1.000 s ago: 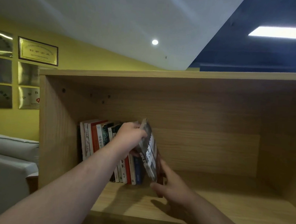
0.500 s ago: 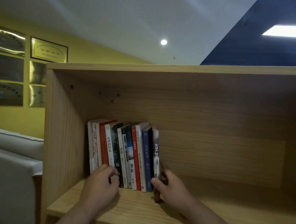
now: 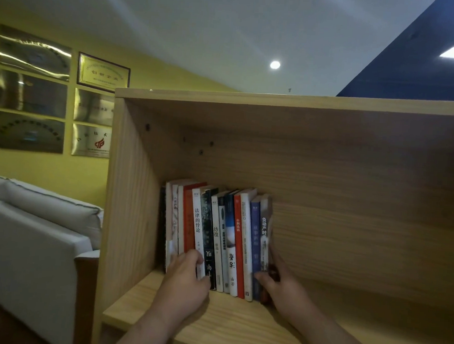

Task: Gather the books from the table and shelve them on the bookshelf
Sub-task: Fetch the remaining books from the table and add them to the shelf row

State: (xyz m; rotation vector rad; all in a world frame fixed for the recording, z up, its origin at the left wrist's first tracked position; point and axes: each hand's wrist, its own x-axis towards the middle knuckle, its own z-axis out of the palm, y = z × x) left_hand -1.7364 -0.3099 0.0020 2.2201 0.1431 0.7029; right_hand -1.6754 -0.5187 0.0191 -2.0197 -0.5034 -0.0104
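A row of several books (image 3: 216,233) stands upright at the left end of a wooden bookshelf (image 3: 344,322), against its left wall. My left hand (image 3: 186,279) presses on the lower spines of the books at the left of the row. My right hand (image 3: 282,286) lies against the outer face of the rightmost grey book (image 3: 264,236), fingers behind it and thumb at its spine. Both hands touch the row from either side.
The shelf board to the right of the books is bare wood. A light grey sofa (image 3: 27,238) stands to the left of the bookshelf. Framed plaques (image 3: 51,100) hang on the yellow wall behind it.
One second ago both hands held a tilted book at the row's end; it now stands upright in the row. My left hand dropped to the lower spines at the left.
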